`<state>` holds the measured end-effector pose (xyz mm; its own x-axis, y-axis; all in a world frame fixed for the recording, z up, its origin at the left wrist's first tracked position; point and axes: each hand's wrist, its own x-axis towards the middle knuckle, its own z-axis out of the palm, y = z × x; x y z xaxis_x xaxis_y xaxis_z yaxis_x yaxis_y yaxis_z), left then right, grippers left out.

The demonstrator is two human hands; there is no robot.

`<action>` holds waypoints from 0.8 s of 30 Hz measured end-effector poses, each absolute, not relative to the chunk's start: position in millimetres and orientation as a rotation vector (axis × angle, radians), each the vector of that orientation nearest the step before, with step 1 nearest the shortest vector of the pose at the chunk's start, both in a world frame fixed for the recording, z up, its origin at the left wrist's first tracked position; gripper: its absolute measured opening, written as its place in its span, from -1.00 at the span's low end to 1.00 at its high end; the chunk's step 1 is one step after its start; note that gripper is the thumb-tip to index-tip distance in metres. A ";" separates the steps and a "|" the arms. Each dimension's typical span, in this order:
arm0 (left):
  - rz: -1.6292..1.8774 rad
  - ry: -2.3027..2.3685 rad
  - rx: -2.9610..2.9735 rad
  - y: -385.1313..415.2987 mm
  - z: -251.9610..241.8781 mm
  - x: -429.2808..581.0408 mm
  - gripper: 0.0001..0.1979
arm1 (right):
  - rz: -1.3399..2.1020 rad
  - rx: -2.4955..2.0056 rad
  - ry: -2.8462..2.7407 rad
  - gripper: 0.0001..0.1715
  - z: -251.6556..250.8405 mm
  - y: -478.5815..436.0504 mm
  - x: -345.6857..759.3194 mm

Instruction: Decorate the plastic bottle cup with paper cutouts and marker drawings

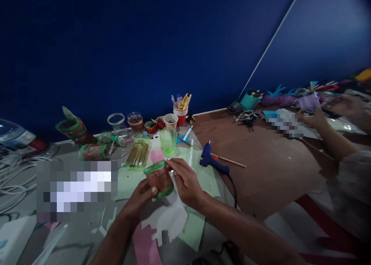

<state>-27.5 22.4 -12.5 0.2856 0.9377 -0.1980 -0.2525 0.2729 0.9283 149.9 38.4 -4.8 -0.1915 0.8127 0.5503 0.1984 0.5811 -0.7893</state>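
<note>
A brown cup with green bands round its rim and base (159, 178) is tilted between my hands, above the papers. My left hand (142, 197) is closed round its lower left side, the thumb on the brown wall. At the cup's upper right, the bent fingers of my right hand (185, 180) press against the rim and side; their tips are partly hidden. Behind the cup stands a pale green translucent cup (168, 142). A green and brown plastic cup (138, 153) is to its left. White cut-out paper (166, 218) lies under my hands.
A blue glue gun (213, 158) with a black cord lies right of my hands, near a thin wooden stick (232, 161). Red paper cups (181, 116) hold tools at the back. White cables (11, 176) coil at far left. Another person's hands (314, 118) hold a purple item.
</note>
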 end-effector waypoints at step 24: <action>1.060 0.829 0.742 21.1 -21.8 -37.1 -0.55 | 1.625 -0.772 -0.658 -0.55 -4.0 58.3 151.2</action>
<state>-37.1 21.1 -21.8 0.2596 0.9409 -0.2174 -0.4381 0.3154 0.8418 151.2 58.3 -4.0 -0.1212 0.9836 -0.1338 -0.6131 -0.1802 -0.7691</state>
